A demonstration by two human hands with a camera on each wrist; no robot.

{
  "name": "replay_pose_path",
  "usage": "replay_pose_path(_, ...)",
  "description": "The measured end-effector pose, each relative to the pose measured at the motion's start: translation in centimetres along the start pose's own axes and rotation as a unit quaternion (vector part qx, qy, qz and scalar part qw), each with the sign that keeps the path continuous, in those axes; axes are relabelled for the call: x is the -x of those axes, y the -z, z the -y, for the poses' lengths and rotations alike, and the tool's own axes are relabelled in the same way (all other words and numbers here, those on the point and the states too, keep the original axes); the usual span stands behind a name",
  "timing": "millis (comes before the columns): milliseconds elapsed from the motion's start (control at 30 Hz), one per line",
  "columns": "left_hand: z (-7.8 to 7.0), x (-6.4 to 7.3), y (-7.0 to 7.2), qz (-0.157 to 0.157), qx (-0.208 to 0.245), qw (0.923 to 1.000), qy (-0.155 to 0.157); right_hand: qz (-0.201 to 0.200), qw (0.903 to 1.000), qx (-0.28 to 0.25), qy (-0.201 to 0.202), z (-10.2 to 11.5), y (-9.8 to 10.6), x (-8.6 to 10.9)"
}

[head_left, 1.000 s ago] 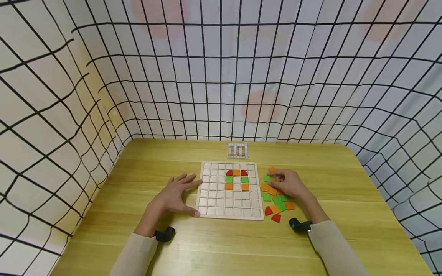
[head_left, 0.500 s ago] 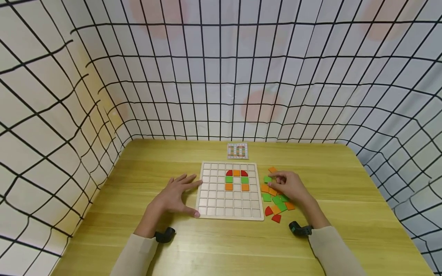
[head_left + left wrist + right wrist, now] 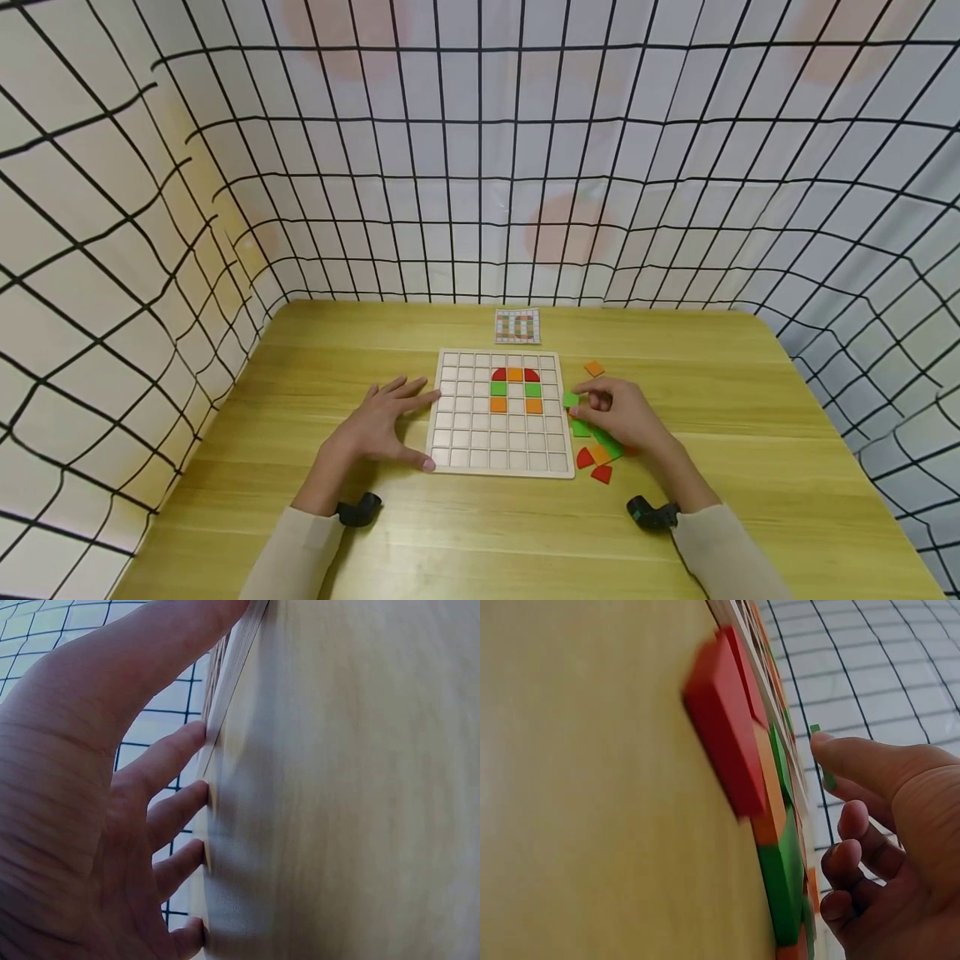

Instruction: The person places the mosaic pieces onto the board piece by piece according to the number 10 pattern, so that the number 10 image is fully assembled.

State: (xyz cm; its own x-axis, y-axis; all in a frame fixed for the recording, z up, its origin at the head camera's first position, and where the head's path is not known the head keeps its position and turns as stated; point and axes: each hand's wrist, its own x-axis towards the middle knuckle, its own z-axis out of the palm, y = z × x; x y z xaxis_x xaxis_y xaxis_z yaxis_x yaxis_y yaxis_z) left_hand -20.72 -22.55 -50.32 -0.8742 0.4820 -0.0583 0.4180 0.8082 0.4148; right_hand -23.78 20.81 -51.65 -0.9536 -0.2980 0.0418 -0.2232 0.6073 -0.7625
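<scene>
A green square tile (image 3: 571,400) is pinched between the thumb and index finger of my right hand (image 3: 621,412), just beyond the right edge of the wooden grid board (image 3: 467,436). In the right wrist view that tile (image 3: 829,780) is held up off the table, partly behind the thumb. With fingers spread, my left hand (image 3: 378,423) touches the board's left edge with thumb and index finger. On the board, red quarter-round, orange and green tiles (image 3: 498,389) form an arch in the upper right part.
Loose tiles (image 3: 600,454) in red, orange and green lie right of the board, some hidden under the right hand. One orange tile (image 3: 594,368) lies apart behind them. A small pattern card (image 3: 517,326) is behind the board. Black-lined white curtains (image 3: 480,200) surround the wooden table.
My right hand has picked up the green tile from the pile and moved it slightly left, toward the board. The left hand has stayed still.
</scene>
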Motion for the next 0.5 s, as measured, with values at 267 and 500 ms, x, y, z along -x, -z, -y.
replay_pose_path(267,-0.1,0.0,0.1,-0.002,0.000,1.0000,0.000,0.025,0.9990,-0.007,0.036,1.4,-1.4,0.8)
replay_pose_path(500,-0.1,0.0,0.1,0.000,0.000,1.0000,-0.002,0.036,0.9984,-0.009,0.043,2.4,-2.8,1.1)
